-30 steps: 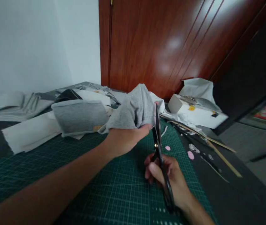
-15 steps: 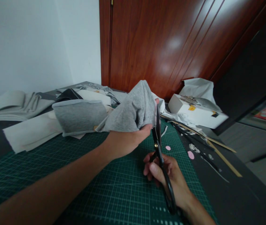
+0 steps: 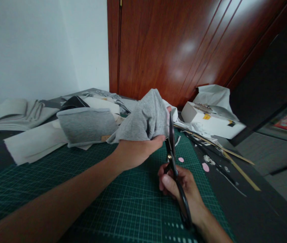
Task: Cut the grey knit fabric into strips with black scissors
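Scissors (image 3: 169, 157) — one pair; held cloth (image 3: 143, 118) — one.

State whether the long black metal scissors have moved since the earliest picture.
Yes, slightly: the black scissors have shifted rightward in the picture, their brass-coloured pivot now a little nearer the small pink scrap on the green gridded cutting mat.

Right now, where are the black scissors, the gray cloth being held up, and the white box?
Black scissors (image 3: 169, 157): head view, on the gold pivot.
Held gray cloth (image 3: 140, 118): head view, on its near side.
White box (image 3: 217, 125): head view, on its long side.
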Motion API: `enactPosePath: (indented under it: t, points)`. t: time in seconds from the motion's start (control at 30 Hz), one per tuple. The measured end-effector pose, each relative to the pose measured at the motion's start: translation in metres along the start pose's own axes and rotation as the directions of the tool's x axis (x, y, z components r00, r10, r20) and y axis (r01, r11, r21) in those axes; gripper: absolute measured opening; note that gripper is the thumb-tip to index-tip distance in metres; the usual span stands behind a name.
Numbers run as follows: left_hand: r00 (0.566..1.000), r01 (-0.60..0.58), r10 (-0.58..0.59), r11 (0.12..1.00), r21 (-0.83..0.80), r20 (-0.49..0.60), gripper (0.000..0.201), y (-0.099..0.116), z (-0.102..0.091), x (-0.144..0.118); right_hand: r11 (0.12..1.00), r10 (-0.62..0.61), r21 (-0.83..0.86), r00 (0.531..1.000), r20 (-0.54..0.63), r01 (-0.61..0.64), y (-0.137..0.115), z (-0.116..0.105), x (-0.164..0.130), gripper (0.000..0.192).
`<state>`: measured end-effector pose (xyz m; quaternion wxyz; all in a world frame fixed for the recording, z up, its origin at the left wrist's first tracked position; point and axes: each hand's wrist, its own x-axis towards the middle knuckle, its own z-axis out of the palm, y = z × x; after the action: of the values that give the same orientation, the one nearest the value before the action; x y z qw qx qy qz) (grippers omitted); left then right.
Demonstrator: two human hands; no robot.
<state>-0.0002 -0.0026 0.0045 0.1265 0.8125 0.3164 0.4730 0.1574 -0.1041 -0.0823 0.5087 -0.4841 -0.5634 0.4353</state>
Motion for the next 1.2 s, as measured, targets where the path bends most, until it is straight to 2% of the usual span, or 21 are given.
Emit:
enactPosePath:
  t: [0.27, 0.4, 0.6, 1.2]
  points:
    - [0.999, 0.011, -0.013, 0.998, -0.060, -0.030, 0.059, -0.0025, -0.0009, 0.0001, 1.000, -0.015, -0.009, 0.999, -0.041, 0.015, -0.0016, 0.0015, -0.0001, 0.044]
    - [0.999, 0.042, -0.043, 0.989, -0.144, 0.000, 0.051, -0.0024, -0.0009, 0.0005, 1.000, -0.002, 0.015, 0.999, -0.037, 0.002, -0.0023, 0.0019, 0.0001, 0.043]
    - [0.996, 0.075, -0.064, 0.981, -0.178, 0.067, 0.037, 0.0000, -0.0042, 0.0014, 0.999, 0.016, 0.031, 0.999, -0.045, -0.015, -0.0030, 0.0026, 0.0003, 0.042]
    - [0.988, 0.125, -0.102, 0.970, -0.207, 0.119, 0.037, 0.0006, -0.0065, 0.0034, 0.999, 0.024, -0.026, 0.993, -0.119, -0.027, -0.0034, 0.0049, 0.0001, 0.034]
